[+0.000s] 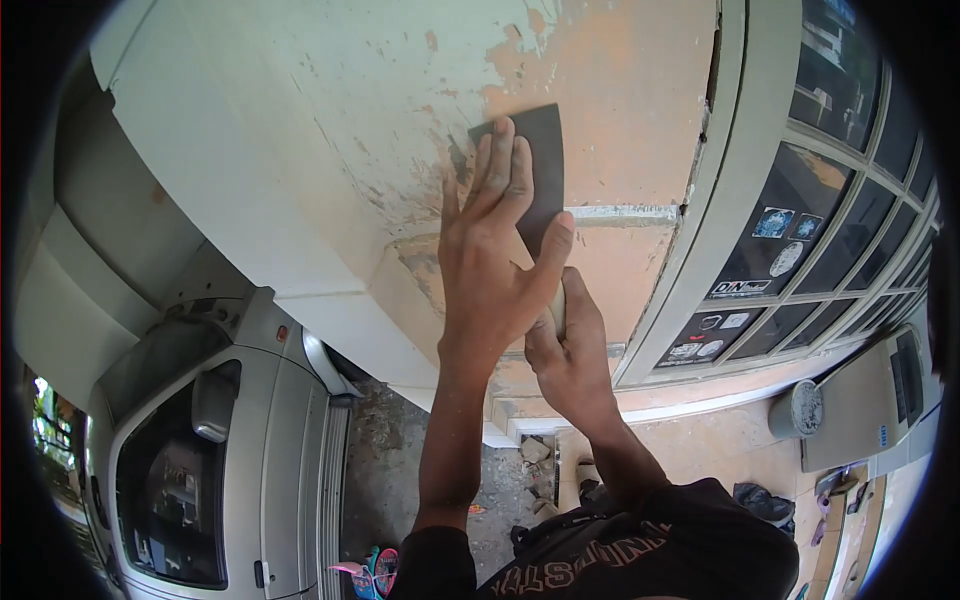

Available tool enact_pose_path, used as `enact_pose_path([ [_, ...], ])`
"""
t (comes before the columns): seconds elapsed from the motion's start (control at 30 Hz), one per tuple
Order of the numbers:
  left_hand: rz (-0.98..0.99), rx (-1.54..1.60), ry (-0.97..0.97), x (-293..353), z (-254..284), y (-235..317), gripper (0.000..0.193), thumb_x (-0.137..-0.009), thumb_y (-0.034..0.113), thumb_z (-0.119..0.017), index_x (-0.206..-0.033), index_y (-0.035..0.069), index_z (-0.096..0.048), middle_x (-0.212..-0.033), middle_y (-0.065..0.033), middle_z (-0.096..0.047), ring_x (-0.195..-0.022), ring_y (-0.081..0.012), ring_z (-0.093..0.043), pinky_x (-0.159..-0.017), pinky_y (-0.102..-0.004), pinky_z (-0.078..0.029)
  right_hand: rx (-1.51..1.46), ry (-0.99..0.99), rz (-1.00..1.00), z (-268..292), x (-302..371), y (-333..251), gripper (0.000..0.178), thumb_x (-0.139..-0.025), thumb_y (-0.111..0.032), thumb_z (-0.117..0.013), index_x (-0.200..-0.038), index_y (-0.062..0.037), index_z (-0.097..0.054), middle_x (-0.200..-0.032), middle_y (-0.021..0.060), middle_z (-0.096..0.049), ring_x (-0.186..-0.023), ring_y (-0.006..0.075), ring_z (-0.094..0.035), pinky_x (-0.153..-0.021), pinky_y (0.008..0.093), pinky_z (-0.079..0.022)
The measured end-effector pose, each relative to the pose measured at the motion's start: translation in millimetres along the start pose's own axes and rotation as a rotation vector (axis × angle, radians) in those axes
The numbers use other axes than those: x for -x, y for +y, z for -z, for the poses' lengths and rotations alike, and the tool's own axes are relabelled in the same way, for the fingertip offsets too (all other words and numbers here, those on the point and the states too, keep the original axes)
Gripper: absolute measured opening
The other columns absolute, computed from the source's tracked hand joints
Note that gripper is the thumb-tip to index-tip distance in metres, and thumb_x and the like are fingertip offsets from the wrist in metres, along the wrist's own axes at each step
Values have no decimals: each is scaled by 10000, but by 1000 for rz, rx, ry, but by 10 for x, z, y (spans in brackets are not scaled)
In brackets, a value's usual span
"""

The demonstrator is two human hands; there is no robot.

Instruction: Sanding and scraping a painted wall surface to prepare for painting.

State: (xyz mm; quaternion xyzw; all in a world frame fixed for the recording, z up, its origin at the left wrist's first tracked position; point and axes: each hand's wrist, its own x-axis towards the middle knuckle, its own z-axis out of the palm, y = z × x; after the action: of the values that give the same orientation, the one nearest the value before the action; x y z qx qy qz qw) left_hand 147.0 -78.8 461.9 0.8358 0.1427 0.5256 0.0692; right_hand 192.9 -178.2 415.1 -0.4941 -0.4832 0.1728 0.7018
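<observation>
A wide scraper [543, 160] with a dark, flat blade rests against the painted wall [620, 120], its broad edge pointing up. Its pale handle is wrapped by the closed fingers of my right hand [575, 350], which hide most of it. My left hand [485, 250] lies over the blade with its fingers stretched out, pressing on it and gripping nothing. Around the blade's upper left, the pale green paint is scratched and flaked. To the right, a peach-coloured layer shows bare.
A silver vehicle [240, 450] stands at the lower left. On the right is a paned window [780, 225] with stickers, its frame beside the wall. Below it are a grey bucket [797, 410] and a pale boxy appliance [865, 400]. Colourful footwear [378, 572] lies on the floor.
</observation>
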Motion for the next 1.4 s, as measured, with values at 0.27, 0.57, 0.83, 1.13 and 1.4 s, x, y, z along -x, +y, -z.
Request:
enact_pose_path([
  [0.27,0,-16,16,-62,67,57,616,-789,217,-664,-1332,0,-470,-1446,-136,-390,-1362,-280,-339,-1126,-517,-134,33,1,-2,-7,-14,-75,209,-907,-40,-510,-1065,79,-442,-683,212,-557,-581,282,-579,-526,361,-420],
  [0.57,8,-22,74,-39,-2,-6,596,-731,257,-676,-1236,-36,-558,-1388,-166,-461,-1316,-283,-415,-1105,-538,-144,49,-32,-84,26,-24,-7,232,-908,-43,-509,-1089,83,-434,-676,194,-552,-580,248,-576,-522,350,-421],
  [0.83,20,-15,77,-49,24,27,595,-737,201,-679,-1280,5,-535,-1387,-145,-468,-1337,-267,-388,-1124,-522,-100,56,-44,-134,80,28,-20,199,-919,-44,-497,-1063,78,-435,-681,187,-549,-557,213,-554,-502,316,-411],
  [1.13,-8,-32,152,-43,-12,18,570,-691,242,-663,-1188,-29,-599,-1360,-149,-498,-1279,-278,-462,-1103,-562,-95,53,-39,-58,62,-19,-30,184,-923,-64,-504,-1032,70,-443,-666,165,-536,-567,185,-534,-506,318,-409],
  [1.4,-3,-87,129,-42,-28,-19,564,-723,205,-673,-1234,-10,-571,-1377,-129,-483,-1319,-256,-415,-1110,-544,-118,46,-56,-42,54,-95,29,195,-921,-67,-502,-1032,79,-438,-670,188,-538,-573,218,-543,-514,334,-410],
])
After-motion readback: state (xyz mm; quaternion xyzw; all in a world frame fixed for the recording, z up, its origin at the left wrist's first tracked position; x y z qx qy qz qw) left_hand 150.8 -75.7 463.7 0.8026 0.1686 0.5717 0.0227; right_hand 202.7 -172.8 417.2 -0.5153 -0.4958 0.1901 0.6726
